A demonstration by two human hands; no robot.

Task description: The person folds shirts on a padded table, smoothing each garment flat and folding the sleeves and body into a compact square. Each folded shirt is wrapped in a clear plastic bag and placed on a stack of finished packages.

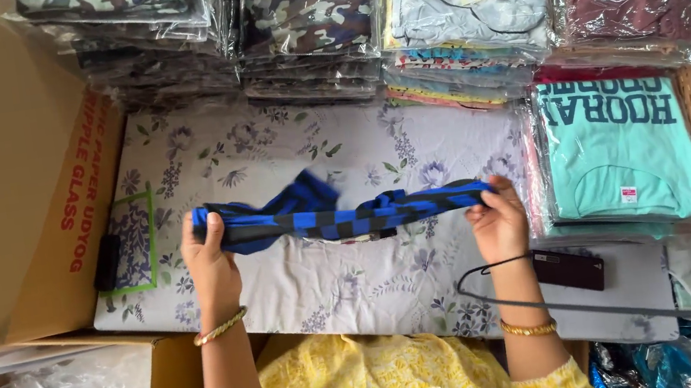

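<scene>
A blue and black striped garment (339, 215) is stretched flat between my two hands, just above a floral padded board (358, 286). My left hand (211, 263) grips its left end with the fingers curled over the cloth. My right hand (498, 220) grips the right end the same way. A loose blue flap (305, 192) sticks up near the middle of the garment. Both wrists carry gold bangles, and my yellow sleeves show at the bottom of the view.
Stacks of bagged clothes (314, 20) line the far edge, camouflage at left, grey and maroon at right. A teal printed shirt pile (616, 154) lies right. A cardboard box (0, 168) stands left. A dark phone with a cable (567, 270) sits near my right wrist.
</scene>
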